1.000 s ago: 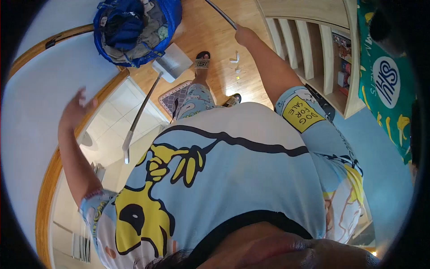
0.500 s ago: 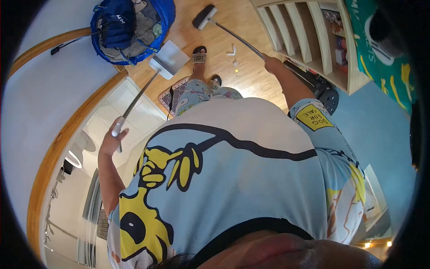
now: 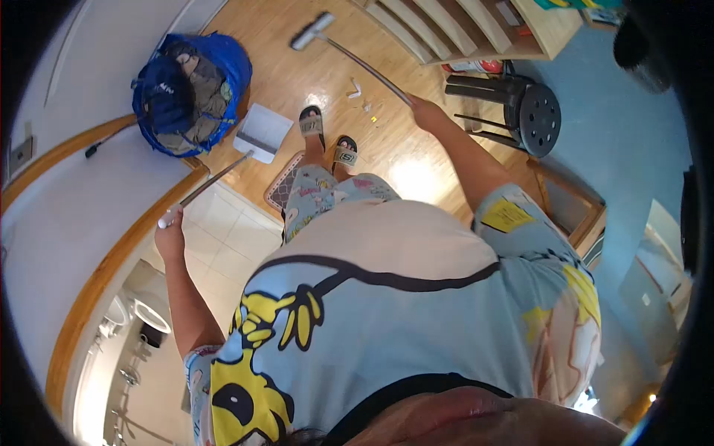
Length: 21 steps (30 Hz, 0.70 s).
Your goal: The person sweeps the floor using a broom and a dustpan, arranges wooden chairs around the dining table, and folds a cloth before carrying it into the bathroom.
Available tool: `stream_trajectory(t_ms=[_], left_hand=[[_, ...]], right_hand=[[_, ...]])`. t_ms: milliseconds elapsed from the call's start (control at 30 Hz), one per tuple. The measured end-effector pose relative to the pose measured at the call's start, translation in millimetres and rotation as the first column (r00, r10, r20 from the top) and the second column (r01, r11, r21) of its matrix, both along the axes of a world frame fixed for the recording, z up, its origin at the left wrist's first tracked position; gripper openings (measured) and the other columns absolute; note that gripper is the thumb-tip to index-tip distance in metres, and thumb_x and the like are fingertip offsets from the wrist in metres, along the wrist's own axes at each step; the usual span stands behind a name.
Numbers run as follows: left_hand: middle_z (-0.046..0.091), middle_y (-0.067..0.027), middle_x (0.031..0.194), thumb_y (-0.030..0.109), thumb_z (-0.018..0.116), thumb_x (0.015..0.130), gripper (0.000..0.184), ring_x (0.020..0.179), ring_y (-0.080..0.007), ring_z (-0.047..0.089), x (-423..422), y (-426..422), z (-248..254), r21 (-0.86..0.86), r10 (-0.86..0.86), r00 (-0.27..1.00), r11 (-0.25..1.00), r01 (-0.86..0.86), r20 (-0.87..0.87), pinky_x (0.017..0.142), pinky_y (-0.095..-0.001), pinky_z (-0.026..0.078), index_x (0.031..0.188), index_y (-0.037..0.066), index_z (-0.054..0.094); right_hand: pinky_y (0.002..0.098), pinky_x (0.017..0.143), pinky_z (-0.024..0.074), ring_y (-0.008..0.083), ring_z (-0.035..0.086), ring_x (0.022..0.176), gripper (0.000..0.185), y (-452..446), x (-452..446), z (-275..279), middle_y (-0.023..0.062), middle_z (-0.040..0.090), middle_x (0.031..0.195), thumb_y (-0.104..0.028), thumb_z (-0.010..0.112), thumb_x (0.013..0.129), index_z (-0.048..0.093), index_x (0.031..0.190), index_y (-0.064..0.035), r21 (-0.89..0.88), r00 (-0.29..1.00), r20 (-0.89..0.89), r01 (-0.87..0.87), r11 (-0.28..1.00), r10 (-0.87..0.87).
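Observation:
My left hand [image 3: 170,232] is closed around the pale grip at the top of a long dustpan handle [image 3: 216,182]. The white dustpan [image 3: 262,134] rests on the wooden floor beside the blue bag. At the right, my right hand [image 3: 427,114] grips the metal pole [image 3: 368,68] of a broom, whose head [image 3: 312,31] is slightly blurred near the top of the view. White scraps [image 3: 355,91] and a small yellow piece [image 3: 374,119] lie on the floor between broom and sandals.
A blue bag [image 3: 239,70] full of cloth stands at upper left. Both sandalled feet [image 3: 312,123] are beside a patterned mat [image 3: 281,186]. A black stool [image 3: 541,119] lies on its side below a wooden shelf [image 3: 547,33]. A wooden door frame [image 3: 111,260] runs along the left.
My left hand was open, then closed on the dustpan handle. The broom head came into view and shifted left. The view has turned, showing more of the stool.

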<state>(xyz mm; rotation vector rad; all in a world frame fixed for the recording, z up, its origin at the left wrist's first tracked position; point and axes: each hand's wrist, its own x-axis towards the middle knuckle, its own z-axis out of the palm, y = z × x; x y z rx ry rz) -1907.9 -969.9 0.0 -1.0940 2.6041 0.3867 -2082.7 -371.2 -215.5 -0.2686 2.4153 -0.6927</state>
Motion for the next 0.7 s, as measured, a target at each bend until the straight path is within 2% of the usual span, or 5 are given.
stream_trajectory(t_ms=[67,300,333,433,700], left_hand=[[0.065,-0.0195,0.093,0.046,0.065,0.078,0.049,0.089,-0.0334,0.063,-10.8,18.4,-3.4,-0.032,-0.036,0.999,0.999,0.037,0.022,0.075,-0.0407,0.047,0.098,0.001,0.065],[0.066,-0.0177,0.092,0.046,0.065,0.077,0.048,0.087,-0.0312,0.064,-41.6,77.4,-9.6,-0.104,-0.07,0.997,0.992,0.074,0.042,0.074,-0.0401,0.048,0.099,0.003,0.066],[0.067,-0.0172,0.092,0.045,0.065,0.078,0.047,0.088,-0.0311,0.064,-43.5,83.8,-8.3,-0.11,-0.041,0.998,0.993,0.047,0.056,0.074,-0.0396,0.048,0.099,0.003,0.066],[0.067,-0.0162,0.094,0.044,0.065,0.079,0.047,0.09,-0.0304,0.063,-38.2,82.8,-13.7,-0.07,-0.049,0.996,0.996,0.054,0.08,0.076,-0.0379,0.047,0.1,0.002,0.065],[0.065,-0.0147,0.101,0.038,0.064,0.083,0.047,0.093,-0.0226,0.062,-10.5,78.7,-15.4,0.134,0.149,0.989,0.979,-0.15,0.023,0.081,-0.0334,0.046,0.106,-0.003,0.061]], right_hand=[[0.0434,0.076,0.0478,0.0384,0.06,0.089,0.051,-57.6,-42.3,-3.9,0.0231,0.06,0.102,-0.006,0.039,0.083,0.044,0.131,-0.0217,0.033,0.992,0.082,0.092,0.995,-0.094],[0.0428,0.084,0.0477,0.0331,0.06,0.102,0.034,-150.8,-115.8,-58.1,0.0177,0.06,0.113,-0.016,0.046,0.081,0.063,0.108,-0.0078,0.127,0.953,0.233,0.167,0.978,-0.193],[0.0413,0.087,0.0454,0.0337,0.057,0.104,0.043,-143.3,-119.4,-75.0,0.0151,0.057,0.117,-0.015,0.04,0.082,0.053,0.123,-0.0181,0.185,0.937,0.319,0.086,0.979,-0.143],[0.0435,0.083,0.048,0.0323,0.06,0.101,0.035,-89.3,-96.9,-119.2,0.0168,0.061,0.11,-0.016,0.046,0.08,0.061,0.112,-0.0098,0.164,0.986,0.146,0.063,0.985,-0.087],[0.0435,0.08,0.0476,0.0362,0.061,0.09,0.046,84.1,49.0,-142.6,0.0216,0.061,0.103,-0.015,0.039,0.084,0.045,0.13,-0.0162,0.219,0.949,0.044,0.296,0.93,-0.312]])
